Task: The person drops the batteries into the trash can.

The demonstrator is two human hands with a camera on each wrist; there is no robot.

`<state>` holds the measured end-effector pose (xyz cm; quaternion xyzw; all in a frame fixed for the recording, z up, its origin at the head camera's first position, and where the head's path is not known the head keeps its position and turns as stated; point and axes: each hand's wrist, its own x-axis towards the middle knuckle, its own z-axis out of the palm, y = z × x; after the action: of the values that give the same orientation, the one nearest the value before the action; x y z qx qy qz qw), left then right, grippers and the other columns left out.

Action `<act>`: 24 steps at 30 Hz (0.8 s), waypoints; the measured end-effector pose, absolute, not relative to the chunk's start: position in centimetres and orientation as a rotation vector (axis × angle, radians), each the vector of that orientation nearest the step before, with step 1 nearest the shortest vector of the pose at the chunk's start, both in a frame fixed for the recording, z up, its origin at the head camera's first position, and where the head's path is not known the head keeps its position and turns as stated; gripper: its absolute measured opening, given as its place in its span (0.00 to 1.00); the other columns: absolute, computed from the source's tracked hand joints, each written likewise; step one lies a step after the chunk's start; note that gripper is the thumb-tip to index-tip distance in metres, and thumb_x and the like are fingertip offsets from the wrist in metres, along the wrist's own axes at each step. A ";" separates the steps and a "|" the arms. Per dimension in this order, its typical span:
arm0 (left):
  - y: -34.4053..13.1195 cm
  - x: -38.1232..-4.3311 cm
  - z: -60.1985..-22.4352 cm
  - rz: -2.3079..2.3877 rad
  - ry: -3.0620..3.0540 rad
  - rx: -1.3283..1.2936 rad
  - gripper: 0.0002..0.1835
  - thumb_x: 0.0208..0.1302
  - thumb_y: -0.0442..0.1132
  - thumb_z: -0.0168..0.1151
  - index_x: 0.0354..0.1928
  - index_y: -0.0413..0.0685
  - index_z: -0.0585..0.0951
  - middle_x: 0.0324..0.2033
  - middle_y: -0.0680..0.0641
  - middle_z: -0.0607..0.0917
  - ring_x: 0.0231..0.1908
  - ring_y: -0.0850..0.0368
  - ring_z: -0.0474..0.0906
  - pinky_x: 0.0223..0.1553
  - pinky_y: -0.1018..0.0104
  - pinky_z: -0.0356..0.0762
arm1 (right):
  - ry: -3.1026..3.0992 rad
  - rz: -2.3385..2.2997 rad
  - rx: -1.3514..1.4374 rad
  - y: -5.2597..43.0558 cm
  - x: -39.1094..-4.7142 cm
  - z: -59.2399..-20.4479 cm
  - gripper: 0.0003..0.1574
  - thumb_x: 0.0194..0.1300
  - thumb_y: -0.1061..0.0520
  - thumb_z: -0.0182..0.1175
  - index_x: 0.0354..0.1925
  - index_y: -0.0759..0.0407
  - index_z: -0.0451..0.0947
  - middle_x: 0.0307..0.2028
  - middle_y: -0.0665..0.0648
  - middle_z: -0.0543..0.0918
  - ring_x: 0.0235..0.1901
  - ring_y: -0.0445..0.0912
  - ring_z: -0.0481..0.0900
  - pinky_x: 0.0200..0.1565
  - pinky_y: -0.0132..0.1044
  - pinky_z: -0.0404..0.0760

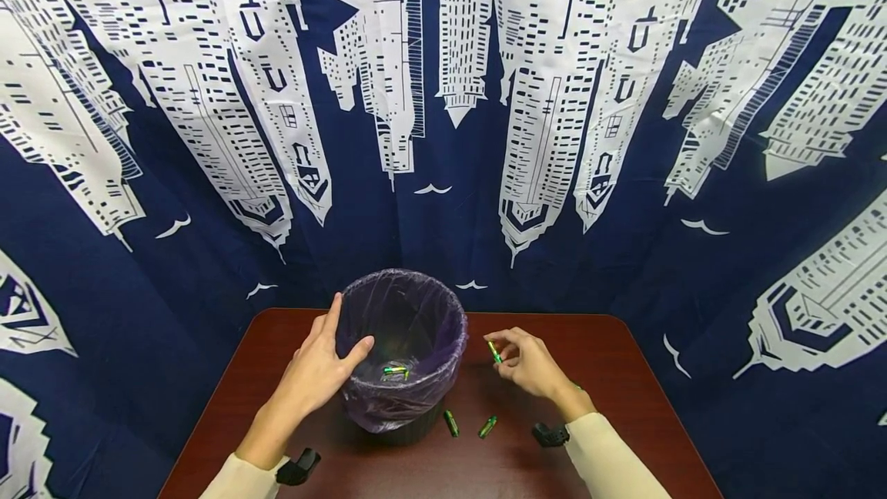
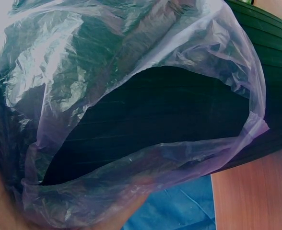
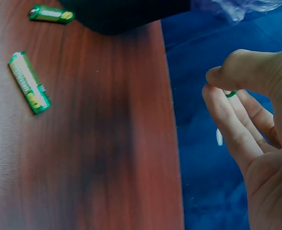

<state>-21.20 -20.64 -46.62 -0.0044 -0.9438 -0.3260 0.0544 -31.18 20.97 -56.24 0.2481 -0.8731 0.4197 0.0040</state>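
Note:
A dark trash can (image 1: 416,431) with a translucent purple liner (image 1: 433,387) stands on the table. My left hand (image 1: 315,364) holds its left side, thumb over the rim and the other fingers along the outside. In the left wrist view the liner (image 2: 198,163) hangs in loose folds over the ribbed can (image 2: 280,110). To the right of the can, above the table, my right hand (image 1: 530,364) pinches a green battery (image 1: 495,353) between thumb and fingers. Only a green end of that battery (image 3: 231,94) shows in the right wrist view. Green batteries (image 1: 396,370) lie inside the can.
Two more green batteries (image 1: 451,423) (image 1: 488,426) lie on the reddish-brown table (image 1: 554,476), right of the can's base. A small green bit (image 1: 577,386) peeks out behind my right wrist. A dark blue curtain (image 1: 416,229) with white buildings hangs behind the table.

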 end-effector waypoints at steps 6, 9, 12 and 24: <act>-20.5 -21.2 -46.8 -1.010 -2.863 -0.017 0.61 0.81 0.71 0.64 0.98 0.52 0.44 0.89 0.29 0.65 0.79 0.22 0.79 0.77 0.19 0.76 | -2.664 1.344 0.787 20.9 -31.2 -54.5 0.38 0.63 0.78 0.79 0.69 0.61 0.88 0.58 0.64 0.86 0.44 0.42 0.90 0.46 0.31 0.95; -20.5 -21.2 -46.9 -1.004 -2.860 -0.017 0.61 0.81 0.71 0.64 0.98 0.51 0.44 0.89 0.29 0.65 0.79 0.22 0.79 0.77 0.19 0.76 | -2.638 1.363 0.775 20.7 -31.3 -53.5 0.36 0.63 0.78 0.78 0.68 0.64 0.87 0.60 0.65 0.87 0.43 0.43 0.90 0.46 0.31 0.95; -20.6 -21.3 -46.8 -1.000 -2.862 -0.021 0.61 0.81 0.71 0.64 0.98 0.51 0.44 0.89 0.28 0.65 0.79 0.22 0.79 0.77 0.19 0.76 | -2.630 1.365 0.755 20.6 -31.3 -52.5 0.35 0.65 0.77 0.77 0.68 0.66 0.87 0.59 0.65 0.87 0.43 0.45 0.91 0.47 0.31 0.95; -20.9 -21.3 -46.6 -0.994 -2.858 -0.029 0.61 0.82 0.71 0.64 0.98 0.50 0.44 0.88 0.27 0.65 0.77 0.21 0.80 0.76 0.20 0.77 | -2.550 1.203 0.777 19.4 -31.6 -48.2 0.30 0.67 0.64 0.85 0.66 0.62 0.90 0.49 0.58 0.90 0.41 0.41 0.90 0.48 0.36 0.97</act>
<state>-21.27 -20.93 -46.64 -0.0094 -0.9429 -0.3278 0.0577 -31.60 19.36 -48.16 0.2641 -0.8668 0.4088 0.1083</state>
